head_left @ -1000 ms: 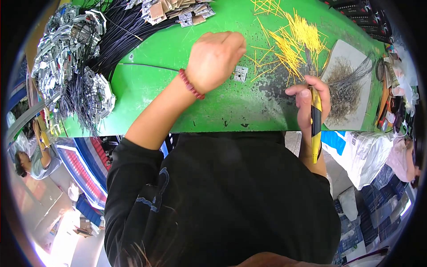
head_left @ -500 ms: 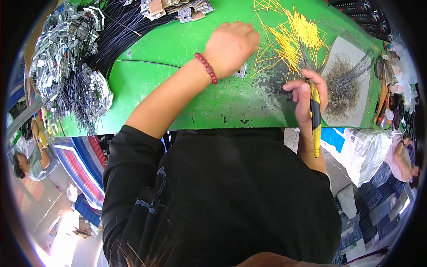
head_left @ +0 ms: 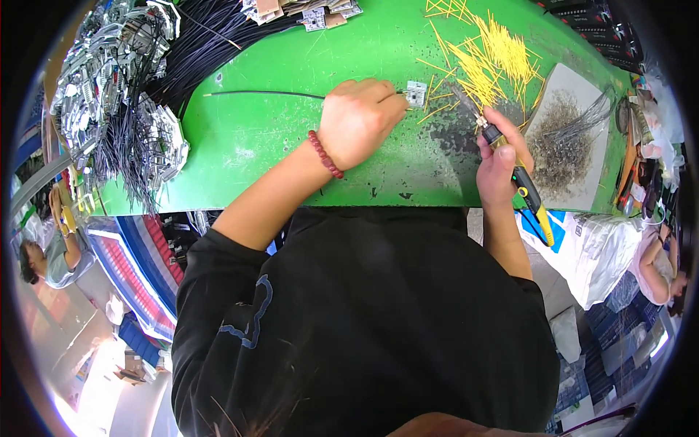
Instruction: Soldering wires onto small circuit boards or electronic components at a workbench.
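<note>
right hand [head_left: 502, 162], closed round the yellow-and-black iron [head_left: 526, 187], has swung its tip from the yellow sticks [head_left: 504, 52] toward the small circuit board [head_left: 416, 94]. board now uncovered, accessible on the bench [head_left: 277, 164], beside left hand [head_left: 360, 120]: fingers curled over black wire [head_left: 266, 92], grip hidden.

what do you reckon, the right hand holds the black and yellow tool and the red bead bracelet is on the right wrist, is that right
The bracelet's wrist is wrong: the head view shows the red bead bracelet on the left wrist. The right hand does hold the black and yellow tool.
</note>
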Motion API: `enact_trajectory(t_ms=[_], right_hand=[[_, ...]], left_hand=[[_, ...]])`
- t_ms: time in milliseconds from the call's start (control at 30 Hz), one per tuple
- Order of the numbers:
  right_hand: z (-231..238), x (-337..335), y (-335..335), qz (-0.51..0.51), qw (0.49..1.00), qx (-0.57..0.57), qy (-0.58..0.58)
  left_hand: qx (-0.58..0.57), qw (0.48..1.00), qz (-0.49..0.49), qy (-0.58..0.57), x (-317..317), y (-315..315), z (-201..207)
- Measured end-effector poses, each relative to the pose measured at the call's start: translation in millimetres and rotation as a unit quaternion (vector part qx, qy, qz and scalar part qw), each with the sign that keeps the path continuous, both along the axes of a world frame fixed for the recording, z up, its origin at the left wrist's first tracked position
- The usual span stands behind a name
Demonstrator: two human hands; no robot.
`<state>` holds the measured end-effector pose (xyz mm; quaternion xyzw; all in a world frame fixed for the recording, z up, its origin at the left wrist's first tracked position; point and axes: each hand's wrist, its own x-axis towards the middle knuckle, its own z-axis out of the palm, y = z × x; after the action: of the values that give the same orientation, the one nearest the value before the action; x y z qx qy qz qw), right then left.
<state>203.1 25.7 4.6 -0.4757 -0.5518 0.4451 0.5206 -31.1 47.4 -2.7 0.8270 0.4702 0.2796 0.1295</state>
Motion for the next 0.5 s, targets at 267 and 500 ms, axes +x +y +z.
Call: enact_trajectory(t_ms=[267, 500], right_hand=[[-15.2, -7.1, -3.8, -0.007, 0.999, -0.036, 0.039], [-23.4, -6.0, 4.0, 0.018, 1.0, 0.003, 0.009]], left_hand=[[0.03, 0.996, 0.077, -0.044, -3.4, -7.5, -2.0], [0.058, 0.992, 0.107, -0.039, 11.4, 8.2, -13.8]])
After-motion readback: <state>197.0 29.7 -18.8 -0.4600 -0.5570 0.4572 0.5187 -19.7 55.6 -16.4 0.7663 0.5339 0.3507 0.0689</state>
